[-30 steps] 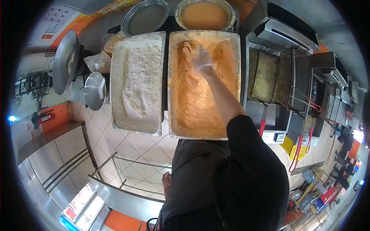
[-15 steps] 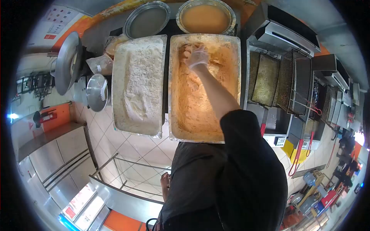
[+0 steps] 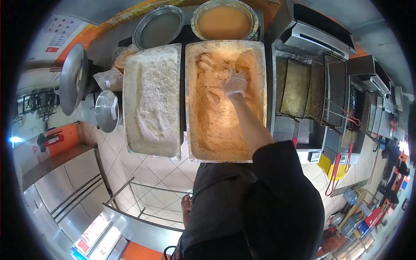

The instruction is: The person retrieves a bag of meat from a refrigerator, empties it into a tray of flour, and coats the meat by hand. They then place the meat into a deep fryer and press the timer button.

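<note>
My right hand, in a clear glove, is over the orange breading in the right-hand tub, its fingers spread and pointing to the far side. Coated pieces lie in the breading at the tub's far left, a little left of the hand. A second tub with white flour stands beside it on the left. Low beside my dark apron hangs my left hand, away from both tubs; its fingers are too small and partly hidden to read.
Two round pans, one with grey liquid and one with orange liquid, stand behind the tubs. Fryer baskets with red handles are on the right. A metal bowl and bagged food sit left.
My right hand has moved right, away from the coated pieces at the far left of the tub, and its fingers have spread. My left hand stays low by the apron.
</note>
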A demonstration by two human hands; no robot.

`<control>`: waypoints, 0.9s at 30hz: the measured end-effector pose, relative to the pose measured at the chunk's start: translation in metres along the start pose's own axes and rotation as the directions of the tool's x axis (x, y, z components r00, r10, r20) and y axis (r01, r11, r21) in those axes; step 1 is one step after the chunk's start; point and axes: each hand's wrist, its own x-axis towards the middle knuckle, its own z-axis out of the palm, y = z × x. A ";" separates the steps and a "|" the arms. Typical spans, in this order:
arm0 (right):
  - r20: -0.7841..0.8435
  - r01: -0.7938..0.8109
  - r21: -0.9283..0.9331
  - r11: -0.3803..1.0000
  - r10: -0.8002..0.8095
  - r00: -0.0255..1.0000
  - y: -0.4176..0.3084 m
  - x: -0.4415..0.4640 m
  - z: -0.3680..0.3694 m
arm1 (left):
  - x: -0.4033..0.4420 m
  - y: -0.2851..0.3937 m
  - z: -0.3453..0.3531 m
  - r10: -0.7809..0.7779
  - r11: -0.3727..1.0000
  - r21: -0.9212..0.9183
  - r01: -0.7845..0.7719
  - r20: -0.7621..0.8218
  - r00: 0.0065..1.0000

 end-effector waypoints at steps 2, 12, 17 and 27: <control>0.202 0.163 -0.016 0.986 -0.157 0.967 -0.006 0.013 -0.015 | -0.013 0.036 -0.002 -0.071 0.994 -0.080 0.070 -0.011 0.997; 0.362 0.023 0.434 0.901 -0.197 0.911 -0.010 -0.046 -0.064 | -0.012 0.055 0.006 -0.054 0.915 -0.404 0.002 -0.116 0.992; 0.226 0.161 0.283 0.945 -0.229 0.947 -0.020 -0.058 0.013 | -0.015 0.050 0.008 -0.006 0.955 -0.297 -0.018 -0.077 0.997; 0.266 0.368 0.469 0.803 -0.526 0.808 0.013 -0.069 -0.072 | -0.012 0.047 0.007 -0.002 0.914 -0.405 -0.037 -0.096 0.995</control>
